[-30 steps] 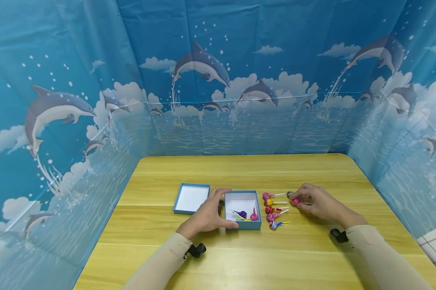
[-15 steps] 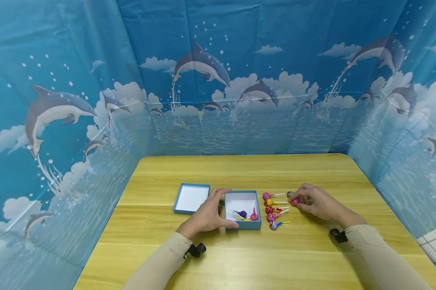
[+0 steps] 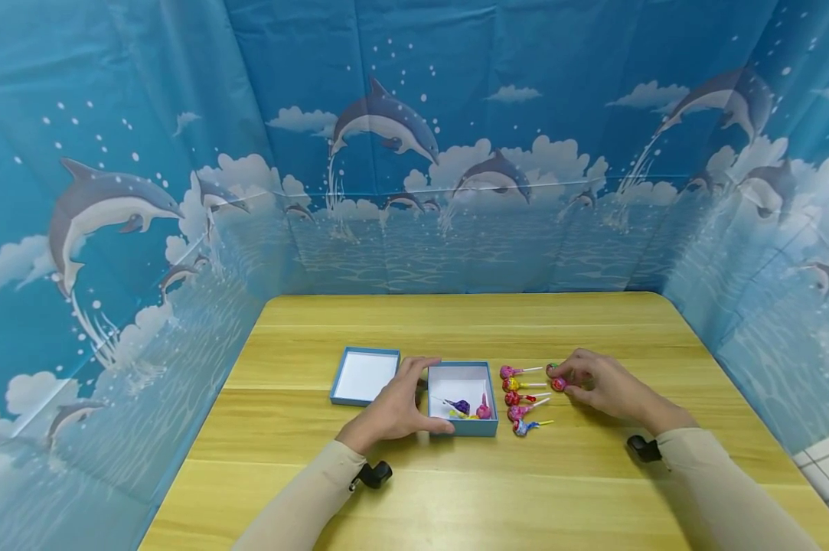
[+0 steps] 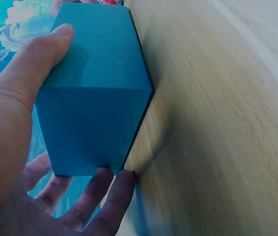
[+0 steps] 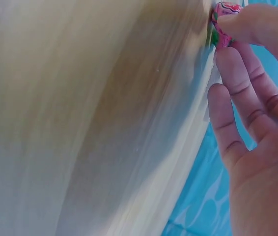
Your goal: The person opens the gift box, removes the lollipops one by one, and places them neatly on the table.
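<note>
In the head view my left hand grips a blue open-topped box from its left side. The left wrist view shows the thumb on one wall of the box and the fingers at the opposite side. A purple lollipop, a pink one and a yellow one partly covered lie inside. My right hand pinches a pink-red lollipop by its wrapped head, low over the table. Right behind it sits a green lollipop, partly hidden by the fingers.
Between box and right hand, several lollipops lie in a column, from a pink one at the back to a blue one at the front. The box's lid lies inside-up at the left on the wooden table. A dolphin-print curtain surrounds it.
The pinched lollipop has shifted very slightly left in the right hand's fingers. Both hands otherwise stay in place, and the box has not moved.
</note>
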The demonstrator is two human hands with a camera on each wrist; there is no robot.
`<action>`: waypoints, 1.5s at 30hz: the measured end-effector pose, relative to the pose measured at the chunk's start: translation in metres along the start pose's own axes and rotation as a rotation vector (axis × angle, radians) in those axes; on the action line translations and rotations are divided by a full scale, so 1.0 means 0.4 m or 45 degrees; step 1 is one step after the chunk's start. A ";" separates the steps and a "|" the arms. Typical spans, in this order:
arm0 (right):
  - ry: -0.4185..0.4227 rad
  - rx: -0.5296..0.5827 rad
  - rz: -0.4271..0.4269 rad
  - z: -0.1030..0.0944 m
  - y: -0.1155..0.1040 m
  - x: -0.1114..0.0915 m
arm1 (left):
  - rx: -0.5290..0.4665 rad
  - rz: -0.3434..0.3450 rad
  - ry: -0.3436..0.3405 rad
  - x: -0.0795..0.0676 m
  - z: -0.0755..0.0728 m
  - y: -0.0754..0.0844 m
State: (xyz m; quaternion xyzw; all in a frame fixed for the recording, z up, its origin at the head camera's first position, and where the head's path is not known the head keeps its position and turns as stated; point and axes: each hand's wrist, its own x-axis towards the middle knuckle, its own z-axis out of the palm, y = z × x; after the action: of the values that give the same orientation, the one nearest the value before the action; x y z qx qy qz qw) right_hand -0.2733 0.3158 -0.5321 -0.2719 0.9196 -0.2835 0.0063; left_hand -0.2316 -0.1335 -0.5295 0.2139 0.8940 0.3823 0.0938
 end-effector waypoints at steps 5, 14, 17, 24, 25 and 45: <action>0.006 -0.009 0.014 -0.007 0.003 -0.006 | -0.006 -0.001 -0.002 -0.001 -0.001 0.003; 0.040 -0.052 -0.030 -0.021 -0.014 -0.004 | 0.004 0.002 -0.004 -0.001 0.001 0.002; 0.057 -0.072 -0.067 -0.022 -0.030 0.005 | 0.010 0.003 -0.003 0.000 0.001 0.001; 0.074 -0.123 -0.160 -0.025 -0.083 0.036 | 0.003 0.006 -0.007 0.000 0.000 -0.001; 0.078 -0.129 -0.182 -0.024 -0.091 0.041 | -0.002 0.008 -0.008 0.000 0.000 -0.001; -0.075 -0.135 -0.487 0.005 -0.270 0.148 | -0.038 0.017 0.010 0.002 0.008 -0.001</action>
State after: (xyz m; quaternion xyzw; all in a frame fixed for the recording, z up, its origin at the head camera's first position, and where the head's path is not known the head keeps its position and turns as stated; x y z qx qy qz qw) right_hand -0.2699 0.2102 -0.4687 -0.4497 0.8643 -0.2225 -0.0353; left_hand -0.2313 -0.1312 -0.5321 0.2170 0.8872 0.3970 0.0907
